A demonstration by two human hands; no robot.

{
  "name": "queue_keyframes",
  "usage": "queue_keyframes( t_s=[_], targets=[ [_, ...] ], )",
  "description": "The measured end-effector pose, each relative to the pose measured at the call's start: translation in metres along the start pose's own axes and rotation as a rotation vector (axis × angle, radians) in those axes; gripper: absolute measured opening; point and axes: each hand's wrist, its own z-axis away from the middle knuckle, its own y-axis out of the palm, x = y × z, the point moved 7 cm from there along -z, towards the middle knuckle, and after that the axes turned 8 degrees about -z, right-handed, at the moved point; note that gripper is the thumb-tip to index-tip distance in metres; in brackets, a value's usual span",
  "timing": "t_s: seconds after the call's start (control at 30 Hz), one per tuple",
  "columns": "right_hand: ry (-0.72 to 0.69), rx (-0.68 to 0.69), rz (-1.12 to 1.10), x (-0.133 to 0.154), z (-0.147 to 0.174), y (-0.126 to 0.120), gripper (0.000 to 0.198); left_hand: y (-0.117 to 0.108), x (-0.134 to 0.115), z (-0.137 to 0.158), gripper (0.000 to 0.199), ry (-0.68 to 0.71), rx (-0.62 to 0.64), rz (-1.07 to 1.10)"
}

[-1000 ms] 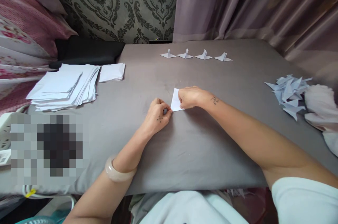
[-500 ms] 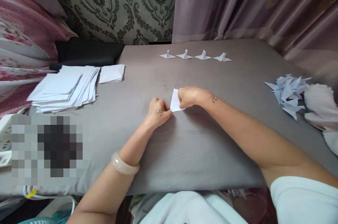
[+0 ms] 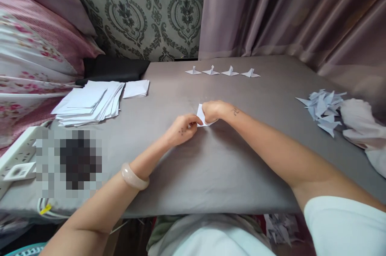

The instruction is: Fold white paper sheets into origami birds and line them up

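Note:
A small white sheet of paper (image 3: 200,111) lies on the grey-covered table in front of me, mostly covered by my hands. My left hand (image 3: 184,128) pinches its near left corner between thumb and forefinger. Curled into a fist, my right hand (image 3: 212,111) presses on the right part of the sheet; its fingertips are hidden. Beyond them stands a row of several folded paper figures (image 3: 230,72) with flat wings and upright middles.
At the left are a large stack of white paper (image 3: 87,103) and a smaller stack (image 3: 136,89). A heap of folded paper pieces (image 3: 322,105) lies at the right beside a pale cloth (image 3: 362,121). A white power strip (image 3: 18,153) sits at the left edge.
My left hand has moved slightly right and onto the sheet's corner, its thumb and forefinger now over the paper. The right hand stays on the sheet. The whole view has shifted a little.

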Motion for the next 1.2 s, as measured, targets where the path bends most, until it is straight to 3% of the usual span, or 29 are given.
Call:
queue_keyframes(
  t_s=[0.07,0.13,0.33,0.43,0.5,0.53,0.63,0.73,0.97,1.2],
  targets=[
    [-0.01,-0.028,-0.005,0.002,-0.003,0.001,0.042,0.007,-0.015,-0.001,0.035,0.202,0.008,-0.133],
    [-0.021,-0.068,-0.023,0.003,-0.003,0.0,0.039,0.015,-0.02,-0.002,0.039,0.303,0.012,-0.232],
    [-0.076,-0.155,-0.058,-0.004,0.018,-0.002,0.022,0.026,-0.016,-0.001,0.04,0.36,-0.013,-0.439],
    [-0.296,-0.581,-0.244,-0.013,0.048,-0.014,0.02,0.028,-0.016,0.004,0.036,0.377,0.002,-0.527],
    [-0.207,-0.856,-0.424,-0.038,0.066,-0.008,0.025,0.03,-0.018,0.007,0.036,0.391,0.012,-0.555],
    [-0.121,-0.922,-0.489,-0.05,0.071,0.003,0.024,0.03,-0.019,0.008,0.036,0.396,0.013,-0.56],
    [-0.006,-0.895,-0.606,-0.065,0.068,0.043,0.019,0.029,-0.02,0.01,0.036,0.391,0.011,-0.556],
    [-0.046,-0.902,-0.576,-0.057,0.062,0.066,0.024,0.03,-0.019,0.011,0.035,0.372,0.016,-0.558],
    [-0.159,-0.9,-0.544,-0.039,0.057,0.073,0.029,0.034,-0.016,0.012,0.035,0.402,-0.012,-0.549],
    [-0.186,-0.866,-0.573,-0.033,0.064,0.08,0.036,0.035,-0.013,0.013,0.035,0.429,-0.052,-0.525]
  ],
)
